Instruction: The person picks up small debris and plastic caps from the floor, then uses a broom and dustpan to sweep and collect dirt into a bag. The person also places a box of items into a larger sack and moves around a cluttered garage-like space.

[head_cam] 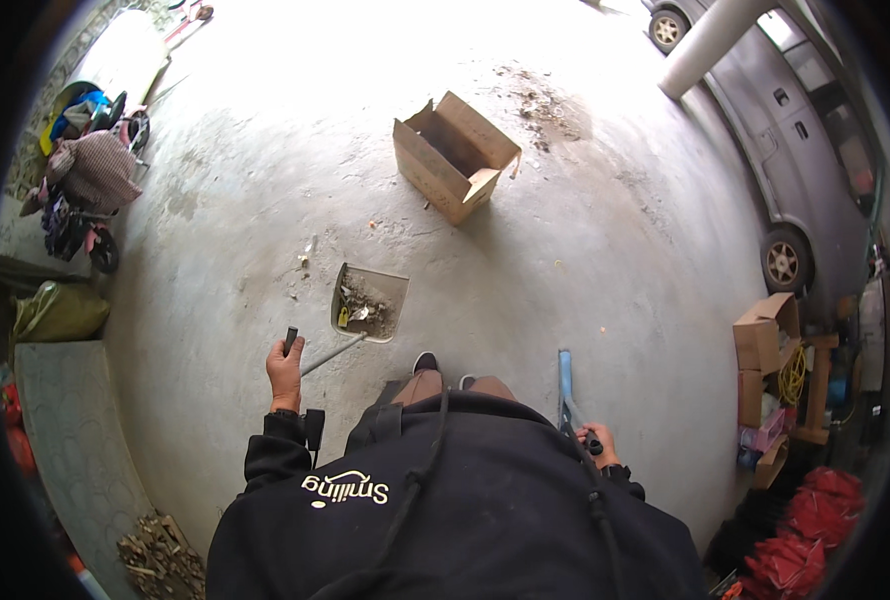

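My left hand is closed around the dark-tipped handle of a long-handled dustpan. The pan rests on the concrete floor ahead and to the left of my feet. Inside it lie grey dirt, a small yellow item and pale scraps. On the other side, my right hand grips the handle of a broom with a blue head. The broom head is down near the floor, right of my legs. Part of its handle is hidden by my hand and clothing.
An open cardboard box stands ahead, with scattered debris beyond it. A grey van and a slanting post are at right. Cartons line the right side; a covered child's bike and a stone slab line the left.
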The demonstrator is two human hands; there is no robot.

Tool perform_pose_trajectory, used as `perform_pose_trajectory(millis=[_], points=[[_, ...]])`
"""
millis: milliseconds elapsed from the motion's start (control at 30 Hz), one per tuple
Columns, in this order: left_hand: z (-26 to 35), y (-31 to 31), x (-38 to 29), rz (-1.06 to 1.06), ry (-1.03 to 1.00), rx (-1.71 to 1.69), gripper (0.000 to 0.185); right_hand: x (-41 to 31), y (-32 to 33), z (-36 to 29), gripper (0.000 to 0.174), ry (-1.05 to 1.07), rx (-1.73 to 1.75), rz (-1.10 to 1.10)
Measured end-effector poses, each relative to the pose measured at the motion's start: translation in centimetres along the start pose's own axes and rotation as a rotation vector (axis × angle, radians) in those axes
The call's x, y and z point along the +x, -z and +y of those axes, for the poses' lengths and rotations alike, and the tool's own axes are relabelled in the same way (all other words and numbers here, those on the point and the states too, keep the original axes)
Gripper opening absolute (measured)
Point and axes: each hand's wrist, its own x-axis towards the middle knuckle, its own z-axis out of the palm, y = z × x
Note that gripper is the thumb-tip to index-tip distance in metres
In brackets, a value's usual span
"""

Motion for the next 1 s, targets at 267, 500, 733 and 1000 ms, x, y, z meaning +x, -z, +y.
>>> perform_pose_trajectory(millis=[267, 500, 733, 1000], points=[[4.3, -4.9, 3.8, -0.106, -0.129, 0.0, 0.026, -1.1, 1.6, 2.2, 0.011, 0.341, -0.236, 0.105], [5.8, -9.4, 5.8, -0.168, -0.188, 0.059, 0.024, 1.1, 5.3, 2.1, 0.009, 0.269, -0.178, 0.055], [5.8, -14.5, 6.8, -0.23, -0.17, 0.088, 0.027, 9.1, 11.4, 3.9, 0.011, 0.479, -0.29, -0.123], [8.9, -18.9, 3.8, -0.337, -0.166, 0.037, 0.025, -0.2, 7.7, 2.1, 0.011, 0.08, 0.098, -0.108]])
